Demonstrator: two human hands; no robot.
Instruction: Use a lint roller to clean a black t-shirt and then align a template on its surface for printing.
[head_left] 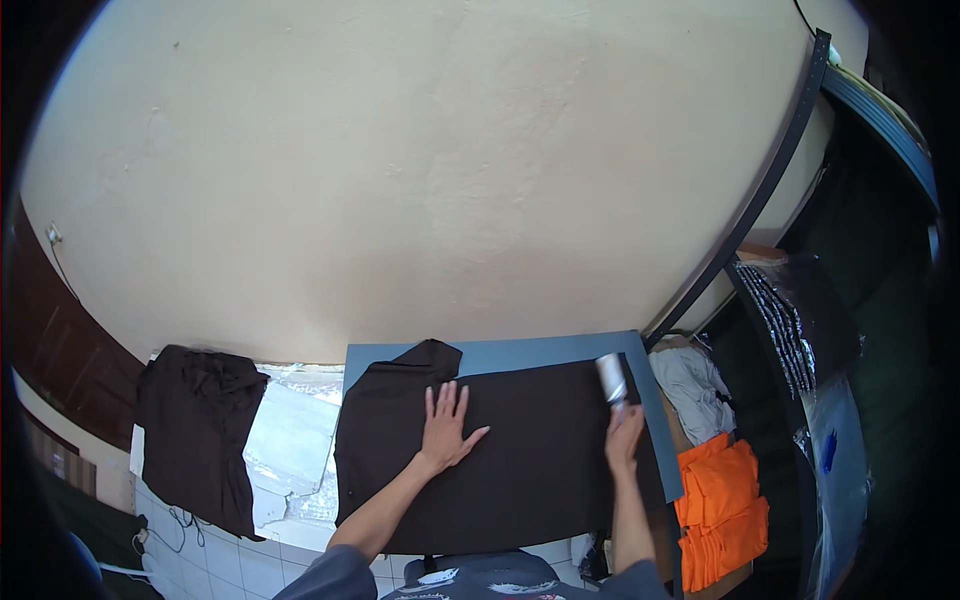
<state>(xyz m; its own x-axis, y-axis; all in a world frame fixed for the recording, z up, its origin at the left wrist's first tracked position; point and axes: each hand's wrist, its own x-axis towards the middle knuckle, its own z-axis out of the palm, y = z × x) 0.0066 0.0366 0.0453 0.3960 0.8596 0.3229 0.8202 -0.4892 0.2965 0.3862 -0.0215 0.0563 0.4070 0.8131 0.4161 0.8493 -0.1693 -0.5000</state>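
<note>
A dark brown, nearly black garment (520,465) lies spread over a blue-grey board (540,348), its near edge hanging toward me. My left hand (449,432) rests flat on the cloth with fingers spread, just below a folded-over flap at the garment's upper left. Toward the right end of the cloth, my right hand (624,432) is closed round the handle of a lint roller (611,378). The white roll is slightly blurred and lies over the cloth near its upper right corner; whether it presses on the fabric I cannot tell.
Another dark garment (195,430) lies left on a white, plastic-covered surface (300,430). At right are folded orange cloths (720,500) and a pale grey bundle (690,385). A dark metal post (750,220) rises beside shelving with plastic packages (800,320). The beige wall (400,180) stands behind.
</note>
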